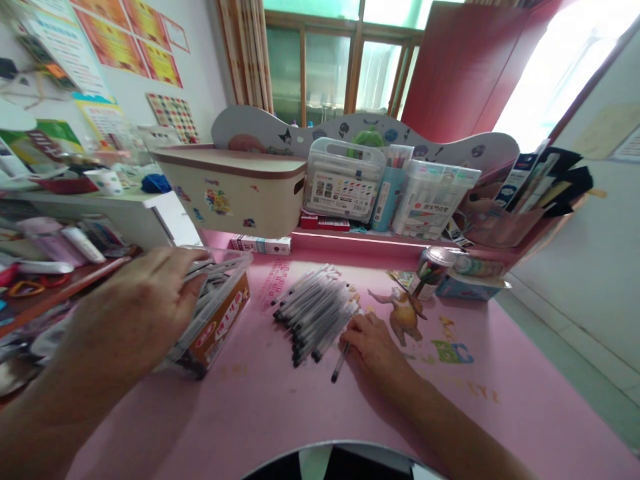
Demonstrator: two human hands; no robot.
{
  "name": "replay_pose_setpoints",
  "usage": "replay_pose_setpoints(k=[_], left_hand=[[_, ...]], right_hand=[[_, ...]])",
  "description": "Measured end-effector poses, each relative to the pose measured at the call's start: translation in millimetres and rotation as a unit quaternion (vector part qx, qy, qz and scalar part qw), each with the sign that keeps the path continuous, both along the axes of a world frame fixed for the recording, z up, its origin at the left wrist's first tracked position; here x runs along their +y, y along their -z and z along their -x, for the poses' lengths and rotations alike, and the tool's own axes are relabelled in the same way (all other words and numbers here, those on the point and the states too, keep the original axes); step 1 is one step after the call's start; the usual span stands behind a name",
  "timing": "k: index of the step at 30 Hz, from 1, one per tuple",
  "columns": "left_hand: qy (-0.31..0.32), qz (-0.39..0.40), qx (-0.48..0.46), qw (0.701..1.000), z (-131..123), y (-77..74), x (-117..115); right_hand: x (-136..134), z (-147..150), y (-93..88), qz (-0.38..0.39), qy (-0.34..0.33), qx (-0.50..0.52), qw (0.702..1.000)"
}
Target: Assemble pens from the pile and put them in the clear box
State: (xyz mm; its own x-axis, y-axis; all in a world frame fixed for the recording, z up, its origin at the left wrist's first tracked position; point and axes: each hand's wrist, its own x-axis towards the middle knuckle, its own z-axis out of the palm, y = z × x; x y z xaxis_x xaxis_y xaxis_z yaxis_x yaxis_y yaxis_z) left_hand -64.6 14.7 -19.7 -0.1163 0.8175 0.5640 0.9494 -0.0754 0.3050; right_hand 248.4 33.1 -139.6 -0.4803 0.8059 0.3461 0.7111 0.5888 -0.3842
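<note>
On the pink desk lies a heap of clear gel pens with black tips (315, 310), spread in a fan. My right hand (373, 343) rests at the heap's right edge, its fingers closed on one pen (340, 365) that points toward me. Over a clear plastic box (225, 320) with an orange-brown label is my left hand (145, 310), fingers curled together at the box's mouth. Grey-looking pens (210, 287) fill the box. Whether one is between my left fingertips is hidden.
A cream storage bin (240, 197), marker cases (345, 180) and a pen holder (520, 207) line the desk's back ledge. A glass jar (434, 270) stands beside a blue box (470, 287) at the back right. Cluttered shelves (70, 280) are to the left.
</note>
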Motion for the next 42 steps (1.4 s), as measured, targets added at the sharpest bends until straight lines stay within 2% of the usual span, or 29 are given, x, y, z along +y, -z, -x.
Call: replay_pose_setpoints(k=[1,3,6,8,10,13,15,19,24,27,30,34,39,42], left_hand=[[0.058,0.013,0.005,0.998,-15.5,3.8,-3.5],[0.148,0.022,-0.087,0.985,-46.1,17.4,-10.1],[0.271,0.111,-0.24,0.926,-87.2,45.0,-19.7],[0.32,0.155,-0.215,0.91,-110.0,59.9,-24.8],[0.321,0.208,-0.104,0.918,-128.7,67.1,-27.1],[0.27,0.3,0.078,0.911,-147.5,65.7,-23.7],[0.236,0.337,0.134,0.902,-152.5,62.3,-18.1],[0.216,0.361,0.146,0.895,-147.3,60.2,-7.5],[0.209,0.352,0.153,0.9,-138.5,61.0,-3.5],[0.211,0.311,0.18,0.909,-143.6,65.2,-5.2],[0.244,0.286,0.204,0.904,-150.6,73.4,-8.3],[0.275,0.304,0.197,0.891,-148.7,81.4,-9.5],[0.29,0.307,0.176,0.889,-138.2,77.2,-7.2],[0.309,0.308,0.177,0.882,-136.3,72.6,-6.1]], right_hand=[[0.5,-0.6,2.3,0.0,0.005,-0.006,1.0],[1.6,-2.4,6.1,-0.001,0.007,-0.014,1.0],[1.3,-5.2,5.0,-0.001,-0.009,-0.025,1.0],[-1.6,-6.0,-1.7,0.011,-0.038,-0.018,0.999],[-5.7,-6.0,-11.2,0.034,-0.074,0.017,0.997],[-8.9,-6.2,-22.6,0.063,-0.127,0.082,0.986],[-7.4,-7.6,-24.2,0.076,-0.153,0.106,0.98],[-1.0,-11.5,-17.4,0.093,-0.147,0.095,0.98],[-2.9,-7.4,-17.4,0.089,-0.046,0.037,0.994],[-10.9,-1.6,-21.5,0.099,-0.023,0.02,0.995],[-17.7,1.9,-21.1,0.099,-0.024,0.004,0.995],[-18.5,1.5,-17.9,0.098,-0.045,-0.044,0.993],[-15.4,-1.0,-20.8,0.159,-0.055,-0.036,0.985],[-14.6,-2.8,-21.2,0.171,-0.068,-0.013,0.983]])
